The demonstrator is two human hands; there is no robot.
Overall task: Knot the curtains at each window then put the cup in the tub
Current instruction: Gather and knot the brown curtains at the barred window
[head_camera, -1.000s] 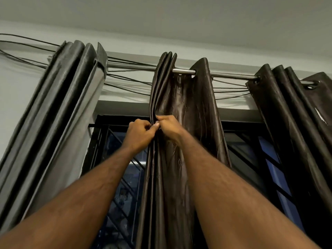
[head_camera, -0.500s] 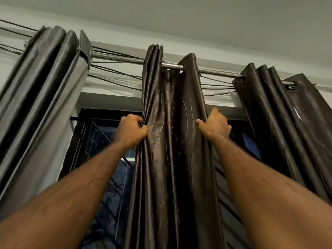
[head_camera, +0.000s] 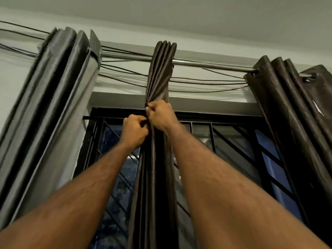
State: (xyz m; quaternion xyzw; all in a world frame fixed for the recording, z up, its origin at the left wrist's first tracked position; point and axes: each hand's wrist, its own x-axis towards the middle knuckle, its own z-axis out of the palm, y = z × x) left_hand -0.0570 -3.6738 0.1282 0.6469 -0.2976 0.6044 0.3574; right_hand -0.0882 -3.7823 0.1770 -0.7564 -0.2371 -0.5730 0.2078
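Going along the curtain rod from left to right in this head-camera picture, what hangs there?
Grey curtain → bunched brown middle curtain, gripped by the left hand and right hand → bare stretch of rod → dark brown curtain.

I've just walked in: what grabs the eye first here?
Two hands, the left hand and the right hand, grip a bunched brown curtain at centre, just below the rod. A grey curtain hangs at left, and another dark curtain at right, framing a barred window.
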